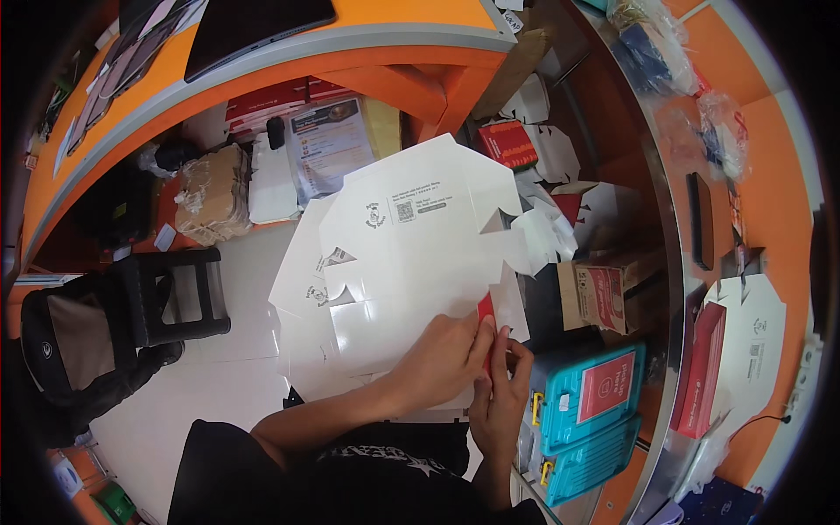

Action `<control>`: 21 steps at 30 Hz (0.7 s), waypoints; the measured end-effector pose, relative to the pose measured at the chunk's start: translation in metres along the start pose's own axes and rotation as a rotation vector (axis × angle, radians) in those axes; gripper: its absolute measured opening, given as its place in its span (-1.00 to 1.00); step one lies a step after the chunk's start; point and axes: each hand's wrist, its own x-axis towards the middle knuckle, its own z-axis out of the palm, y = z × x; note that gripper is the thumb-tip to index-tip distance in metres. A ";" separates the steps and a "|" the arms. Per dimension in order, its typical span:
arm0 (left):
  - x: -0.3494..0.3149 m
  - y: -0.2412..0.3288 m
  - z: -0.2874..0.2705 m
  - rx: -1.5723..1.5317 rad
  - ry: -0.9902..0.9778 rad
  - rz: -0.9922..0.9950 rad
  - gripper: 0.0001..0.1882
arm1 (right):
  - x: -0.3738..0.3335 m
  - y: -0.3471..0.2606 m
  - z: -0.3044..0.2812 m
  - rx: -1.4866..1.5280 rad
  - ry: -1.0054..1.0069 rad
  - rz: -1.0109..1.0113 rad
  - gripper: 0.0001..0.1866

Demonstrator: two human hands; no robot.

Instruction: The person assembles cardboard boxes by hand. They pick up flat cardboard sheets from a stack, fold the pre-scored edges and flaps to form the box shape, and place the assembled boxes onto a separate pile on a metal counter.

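A flat white cardboard box blank with small printing and cut notches lies in front of me, over more white blanks that stick out at its left. Near its right corner a narrow flap is turned up, showing its red face. My left hand reaches across the blank, its fingers closed on this red flap. Just right of it, my right hand pinches the lower end of the same flap. The fingers partly cover the fold line.
An orange desk stands ahead with papers and packages beneath. At right are a small brown carton, turquoise-lidded boxes, and a shelf with red-and-white blanks. A black stool and a backpack are at left.
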 end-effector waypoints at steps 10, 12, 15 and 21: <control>-0.014 -0.009 0.022 -0.040 -0.056 0.057 -0.60 | 0.007 0.016 0.008 0.515 -0.107 0.327 -0.28; -0.011 -0.011 0.017 -0.049 -0.119 -0.033 -0.47 | 0.010 0.026 0.004 0.624 -0.160 0.283 -0.13; -0.012 -0.027 0.019 -0.081 -0.100 -0.014 -0.43 | 0.013 0.060 0.004 0.752 -0.205 0.304 -0.06; -0.025 -0.049 0.042 -0.102 -0.213 -0.115 -0.54 | 0.070 0.098 -0.002 0.634 0.166 0.396 -0.47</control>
